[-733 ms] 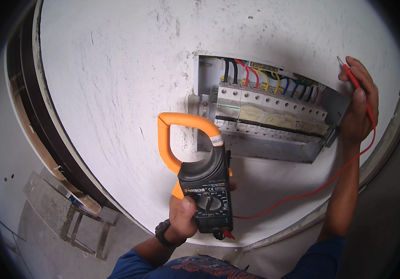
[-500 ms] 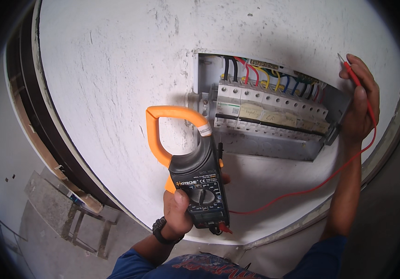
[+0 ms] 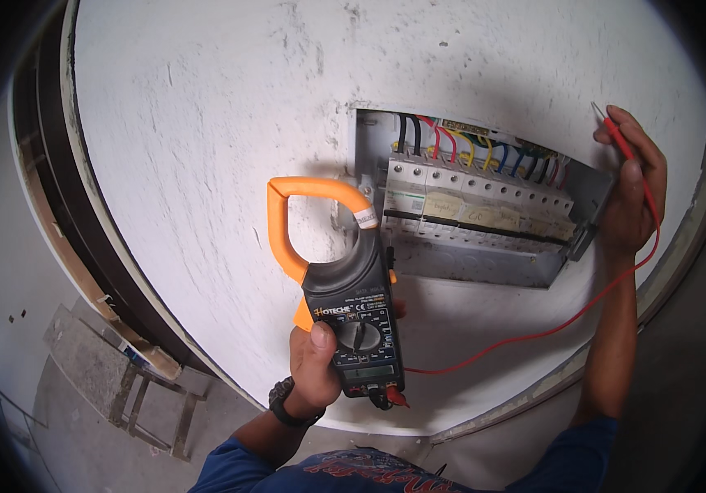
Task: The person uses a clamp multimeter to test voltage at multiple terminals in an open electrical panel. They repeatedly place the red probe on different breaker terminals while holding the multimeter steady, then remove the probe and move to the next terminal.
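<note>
My left hand (image 3: pixel 313 366) is closed round a black and orange clamp meter (image 3: pixel 356 316), thumb on its front beside the dial. The meter's orange jaw is closed around nothing and points up, left of the breaker box. Pinched in my right hand (image 3: pixel 634 189) is a red test probe (image 3: pixel 618 136), its metal tip pointing up and left, apart from the wall box. From the probe a red lead (image 3: pixel 525 335) runs down to the meter's base. A black probe (image 3: pixel 390 259) shows in part behind the meter's right side. My right hand is beside the box's right end.
An open breaker box (image 3: pixel 472 269) is set in the white wall (image 3: pixel 205 123). Inside sits a row of circuit breakers (image 3: pixel 476 205) with several coloured wires (image 3: pixel 472 148) at their tops. A dark door frame (image 3: pixel 49 156) and a worn wooden stool (image 3: pixel 94 361) are at the left.
In the view, the breaker box sits slightly lower, and the meter is a little more upright and to the right. Both hands keep their hold.
</note>
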`<state>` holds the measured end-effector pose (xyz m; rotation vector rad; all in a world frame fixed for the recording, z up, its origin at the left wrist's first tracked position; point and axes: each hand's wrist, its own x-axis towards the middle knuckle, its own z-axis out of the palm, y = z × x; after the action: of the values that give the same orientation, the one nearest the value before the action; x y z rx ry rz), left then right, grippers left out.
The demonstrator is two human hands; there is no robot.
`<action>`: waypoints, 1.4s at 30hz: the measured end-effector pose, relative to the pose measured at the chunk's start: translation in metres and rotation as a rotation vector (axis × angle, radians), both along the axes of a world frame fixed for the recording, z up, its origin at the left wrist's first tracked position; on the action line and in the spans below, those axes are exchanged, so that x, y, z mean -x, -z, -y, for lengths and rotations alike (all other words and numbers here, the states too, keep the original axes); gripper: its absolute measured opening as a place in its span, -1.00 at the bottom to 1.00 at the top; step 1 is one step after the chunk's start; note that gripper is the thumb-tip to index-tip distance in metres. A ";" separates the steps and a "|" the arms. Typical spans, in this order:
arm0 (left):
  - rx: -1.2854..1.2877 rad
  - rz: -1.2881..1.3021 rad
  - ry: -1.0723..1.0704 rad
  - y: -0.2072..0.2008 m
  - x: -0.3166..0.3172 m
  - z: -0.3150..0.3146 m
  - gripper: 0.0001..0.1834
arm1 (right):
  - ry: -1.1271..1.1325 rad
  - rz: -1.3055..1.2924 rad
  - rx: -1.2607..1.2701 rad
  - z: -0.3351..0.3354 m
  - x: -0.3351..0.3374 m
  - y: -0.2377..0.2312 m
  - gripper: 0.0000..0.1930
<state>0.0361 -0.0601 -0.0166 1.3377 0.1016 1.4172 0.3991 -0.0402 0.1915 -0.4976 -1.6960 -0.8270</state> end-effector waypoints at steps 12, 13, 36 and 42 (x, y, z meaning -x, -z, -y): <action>0.018 -0.026 -0.021 -0.004 0.004 -0.004 -0.07 | 0.125 0.140 0.042 0.049 0.056 0.037 -0.65; 0.023 -0.025 -0.018 -0.005 0.004 -0.002 -0.07 | 0.158 0.261 0.025 0.054 0.067 0.041 -0.67; 0.146 -0.091 -0.057 -0.022 -0.001 0.008 -0.04 | 0.143 0.285 0.038 0.012 0.158 0.067 -0.60; 0.156 -0.089 -0.033 -0.028 0.000 0.011 -0.06 | 0.139 0.261 0.052 0.000 0.164 0.066 -0.63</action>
<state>0.0356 -0.0713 0.0114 1.2740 0.2891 1.3492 0.2353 -0.0402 0.1257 -0.5681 -1.9429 -0.9841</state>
